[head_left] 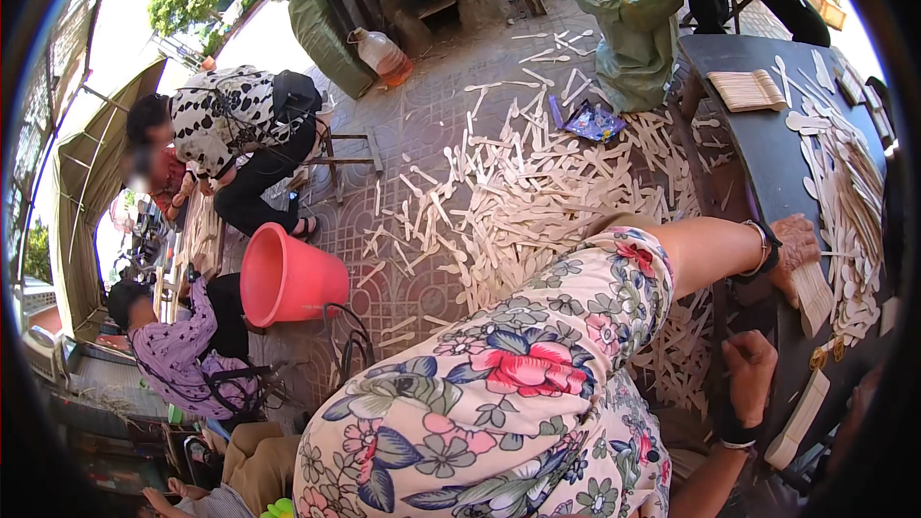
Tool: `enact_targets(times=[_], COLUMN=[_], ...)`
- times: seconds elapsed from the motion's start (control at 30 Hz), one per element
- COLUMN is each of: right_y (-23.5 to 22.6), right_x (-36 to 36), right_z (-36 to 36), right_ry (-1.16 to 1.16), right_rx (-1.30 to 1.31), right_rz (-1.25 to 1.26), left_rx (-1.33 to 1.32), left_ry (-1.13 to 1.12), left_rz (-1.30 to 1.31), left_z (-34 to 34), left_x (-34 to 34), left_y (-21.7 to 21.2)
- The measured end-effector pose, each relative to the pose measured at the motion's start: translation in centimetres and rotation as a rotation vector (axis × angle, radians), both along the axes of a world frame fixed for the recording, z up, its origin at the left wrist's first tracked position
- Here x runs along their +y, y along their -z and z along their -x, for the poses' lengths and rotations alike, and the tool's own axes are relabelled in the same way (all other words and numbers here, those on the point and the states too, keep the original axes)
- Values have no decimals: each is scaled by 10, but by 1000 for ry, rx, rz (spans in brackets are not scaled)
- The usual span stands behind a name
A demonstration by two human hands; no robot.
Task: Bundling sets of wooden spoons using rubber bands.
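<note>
The left hand [796, 247] grips one end of a stack of pale, flat wooden utensils [814, 301] on the dark grey tabletop [767, 149]. The right hand [749, 376] is positioned near the table edge, fingers curled (whether they enclose anything cannot be told). A loose heap of pale, flat wooden spoons [852, 221] lies just beside the stack.

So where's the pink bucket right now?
The pink bucket is left of centre in the head view, between the person in purple and the scattered wooden spoons.
</note>
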State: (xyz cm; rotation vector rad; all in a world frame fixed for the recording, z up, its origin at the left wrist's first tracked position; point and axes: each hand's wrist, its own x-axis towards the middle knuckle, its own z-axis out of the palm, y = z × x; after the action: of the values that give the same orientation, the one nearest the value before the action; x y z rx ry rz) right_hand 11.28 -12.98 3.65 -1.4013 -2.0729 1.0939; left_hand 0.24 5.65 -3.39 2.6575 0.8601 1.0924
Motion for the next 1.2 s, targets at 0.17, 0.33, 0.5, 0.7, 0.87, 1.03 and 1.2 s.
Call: enact_targets(times=[0.17, 0.33, 0.5, 0.7, 0.87, 1.03, 1.2], right_y=[130, 214, 394, 352, 397, 397, 391], right_x=[-36, -65, -179, -98, -115, -95, -76], right_z=[18, 88, 129, 99, 86, 85, 68], right_ry=[-178, -640, -747, -615, -547, -494, -443], right_rx=[-231, -256, 85, 178, 184, 212, 198], right_rz=[313, 443, 130, 258, 333, 347, 365], left_rx=[-44, 135, 212, 448, 484, 501, 483], left_ry=[104, 93, 206, 250, 289, 320, 296], left_rz=[90, 101, 88, 191, 257, 307, 274], left_z=[-22, 28, -12, 2, -7, -8, -8], left_x=[-8, 1, 2, 4, 5, 8, 9], left_y=[-2, -20, -35, -56, -66, -68, -69])
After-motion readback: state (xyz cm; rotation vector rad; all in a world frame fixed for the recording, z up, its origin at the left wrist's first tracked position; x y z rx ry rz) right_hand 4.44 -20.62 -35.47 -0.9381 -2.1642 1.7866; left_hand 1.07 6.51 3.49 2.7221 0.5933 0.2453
